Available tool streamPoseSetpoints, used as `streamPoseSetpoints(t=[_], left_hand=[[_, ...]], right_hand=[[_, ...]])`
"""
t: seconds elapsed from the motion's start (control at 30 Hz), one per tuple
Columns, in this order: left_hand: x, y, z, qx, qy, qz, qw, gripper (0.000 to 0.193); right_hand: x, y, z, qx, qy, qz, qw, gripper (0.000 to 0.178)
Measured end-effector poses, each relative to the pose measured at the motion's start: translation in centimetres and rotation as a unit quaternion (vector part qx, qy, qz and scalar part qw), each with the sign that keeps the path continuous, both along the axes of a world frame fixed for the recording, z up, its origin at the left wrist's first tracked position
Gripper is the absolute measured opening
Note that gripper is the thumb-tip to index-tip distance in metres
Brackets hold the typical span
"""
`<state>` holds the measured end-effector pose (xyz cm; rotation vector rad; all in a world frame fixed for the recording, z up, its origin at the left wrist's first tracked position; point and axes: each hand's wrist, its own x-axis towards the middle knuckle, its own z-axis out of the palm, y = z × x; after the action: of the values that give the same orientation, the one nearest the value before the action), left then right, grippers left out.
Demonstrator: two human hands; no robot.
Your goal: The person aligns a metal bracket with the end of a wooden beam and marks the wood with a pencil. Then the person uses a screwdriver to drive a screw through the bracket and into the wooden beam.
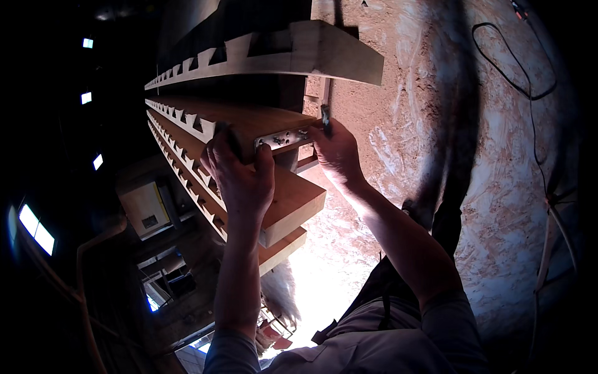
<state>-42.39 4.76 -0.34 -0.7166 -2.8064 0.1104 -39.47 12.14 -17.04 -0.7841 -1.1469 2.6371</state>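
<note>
A narrow metal plate with holes [283,138] lies against the end of a long wooden beam [249,115]. My left hand [240,177] is closed at the plate's left end, thumb pressed on it and fingers bent over the beam's notched edge beside a dark patch I cannot make out. At the plate's right end my right hand [338,149] is closed, fingers pinched together. A small dark piece [325,117] sticks up by its fingertips; whether the hand holds it is unclear.
Above runs another notched beam [336,53], its end jutting right. Lower beams [293,199] are stacked below. A mottled reddish floor [398,124] spreads to the right, with a dark cable [529,93] on it. A pale box [144,209] stands at the left.
</note>
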Motion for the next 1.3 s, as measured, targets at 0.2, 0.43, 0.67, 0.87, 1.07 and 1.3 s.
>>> streamPoseSetpoints(t=[0.2,0.43,0.67,0.87,1.07,1.3], left_hand=[[-0.2,-0.1,-0.3,-0.037,0.025,-0.011,0.999,0.057],[-0.2,0.3,-0.2,-0.062,0.033,-0.002,0.998,0.058],[-0.3,0.3,-0.3,-0.046,0.028,0.002,0.999,0.054],[-0.4,-0.2,-0.3,-0.043,0.029,0.000,0.999,0.056],[-0.2,0.0,-0.3,-0.045,0.029,-0.021,0.998,0.059],[-0.6,-0.7,-0.4,-0.058,0.039,-0.040,0.997,0.060]], right_hand=[[0.5,1.7,-0.2,-0.003,-0.062,0.041,0.997,0.026],[4.8,5.1,-2.0,-0.141,-0.067,-0.059,0.986,0.066],[5.7,2.4,-2.0,-0.292,0.048,-0.123,0.947,0.046],[5.5,1.1,-1.5,-0.281,0.032,-0.108,0.953,0.044],[5.2,0.8,-1.5,-0.286,0.027,-0.088,0.954,0.046],[5.1,0.6,-1.5,-0.333,0.041,-0.070,0.939,0.050]])
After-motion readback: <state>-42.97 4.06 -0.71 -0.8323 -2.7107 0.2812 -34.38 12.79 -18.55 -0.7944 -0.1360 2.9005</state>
